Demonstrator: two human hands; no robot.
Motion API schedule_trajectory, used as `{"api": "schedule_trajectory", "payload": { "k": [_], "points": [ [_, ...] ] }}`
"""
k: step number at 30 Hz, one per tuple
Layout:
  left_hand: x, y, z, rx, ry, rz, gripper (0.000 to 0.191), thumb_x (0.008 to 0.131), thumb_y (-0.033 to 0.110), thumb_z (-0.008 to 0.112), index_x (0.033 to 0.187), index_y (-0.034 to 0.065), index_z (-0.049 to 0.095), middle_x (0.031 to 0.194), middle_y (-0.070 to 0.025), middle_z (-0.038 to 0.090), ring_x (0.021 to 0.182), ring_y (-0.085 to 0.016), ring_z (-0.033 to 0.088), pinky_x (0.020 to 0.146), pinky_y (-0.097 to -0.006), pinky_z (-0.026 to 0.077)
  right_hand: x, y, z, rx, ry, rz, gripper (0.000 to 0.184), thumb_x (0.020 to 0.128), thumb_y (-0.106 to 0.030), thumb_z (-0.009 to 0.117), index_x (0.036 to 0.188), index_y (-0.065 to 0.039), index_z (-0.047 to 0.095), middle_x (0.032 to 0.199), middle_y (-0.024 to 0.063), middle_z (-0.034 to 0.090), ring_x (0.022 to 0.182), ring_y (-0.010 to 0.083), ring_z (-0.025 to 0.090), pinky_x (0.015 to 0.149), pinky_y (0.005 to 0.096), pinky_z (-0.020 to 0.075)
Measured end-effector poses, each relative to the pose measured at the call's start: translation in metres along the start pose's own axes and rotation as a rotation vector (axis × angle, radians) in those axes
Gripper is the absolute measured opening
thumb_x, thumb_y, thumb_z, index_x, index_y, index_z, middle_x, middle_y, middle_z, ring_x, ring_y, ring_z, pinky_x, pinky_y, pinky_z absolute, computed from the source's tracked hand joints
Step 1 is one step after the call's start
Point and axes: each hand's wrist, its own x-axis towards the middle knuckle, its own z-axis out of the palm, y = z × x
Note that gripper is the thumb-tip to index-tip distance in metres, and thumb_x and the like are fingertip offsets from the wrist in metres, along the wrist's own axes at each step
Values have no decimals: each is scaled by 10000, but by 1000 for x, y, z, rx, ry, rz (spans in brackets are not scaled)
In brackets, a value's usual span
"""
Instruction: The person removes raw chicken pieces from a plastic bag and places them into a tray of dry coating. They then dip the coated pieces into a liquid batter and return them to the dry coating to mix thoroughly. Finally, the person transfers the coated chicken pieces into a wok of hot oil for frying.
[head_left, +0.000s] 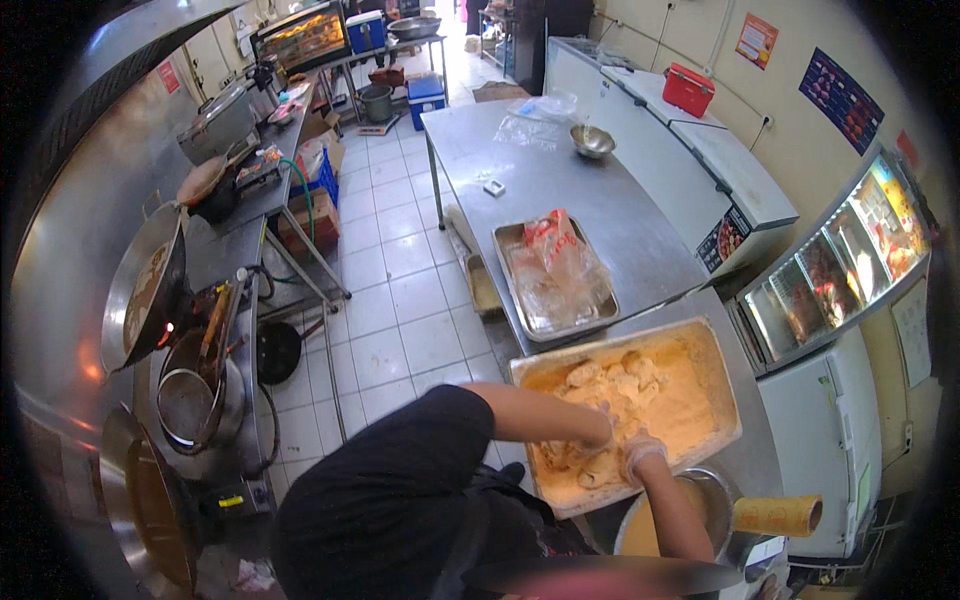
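Note:
Before me is a rectangular metal tray (694, 431) of orange breading flour with several coated pieces (634, 371), apparently chicken. Both hands wear clear plastic gloves and are down among these pieces. My left hand (602, 429) reaches in from the tray's left side, its fingers partly buried in flour and pieces. Close beside it, my right hand (643, 452) is at the near right part of the heap. Whether either hand grips a piece is hidden. Under my right forearm stands a round metal pot (709, 487) of yellowish-brown contents.
A shallow metal tray (517, 311) with plastic bags (559, 259) lies beyond the flour on the steel table (465, 135). A metal bowl (592, 142) is farther back. To the left, a large wok (112, 300) sits over a flame (166, 330). A cardboard-like tube (780, 516) projects at right.

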Motion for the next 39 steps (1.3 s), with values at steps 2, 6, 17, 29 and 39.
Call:
{"api": "schedule_trajectory", "payload": {
  "k": [2,6,17,29,39],
  "points": [
    [11,4,14,-144,53,-288,750,736,273,855,1433,270,579,1559,-119,396,1393,-393,446,1071,-520,481,7,2,12,-61,-72,98,458,965,-281,584,1366,-61,607,1405,234,587,1268,336,618,1026,450,522],
    [-11,-22,25,29,240,426,488,813,224,737,1293,181,663,1467,-146,508,1306,-338,544,1003,-482,528,14,32,35,155,-33,294,422,976,-267,560,1324,-36,622,1333,216,623,1240,309,621,1033,418,510],
    [-94,-113,-74,191,585,534,567,935,266,631,1486,235,502,1402,-152,573,1260,-392,568,1052,-507,464,-14,-1,21,833,706,659,336,1004,-319,566,941,-12,687,916,180,690,870,280,662,790,403,539],
    [-96,-118,-109,-131,401,532,574,892,444,694,1300,43,644,1305,-189,657,1158,-350,651,936,-420,548,-3,-51,-2,725,548,860,367,911,-295,561,997,20,731,1018,231,738,933,366,712,831,443,546],
    [-83,-99,-118,-615,487,631,407,929,360,667,1177,38,699,1031,-192,742,934,-344,712,821,-430,558,-121,-7,5,887,741,1116,214,901,-207,628,928,-55,777,937,198,750,929,347,732,811,439,580]
  ]
}}
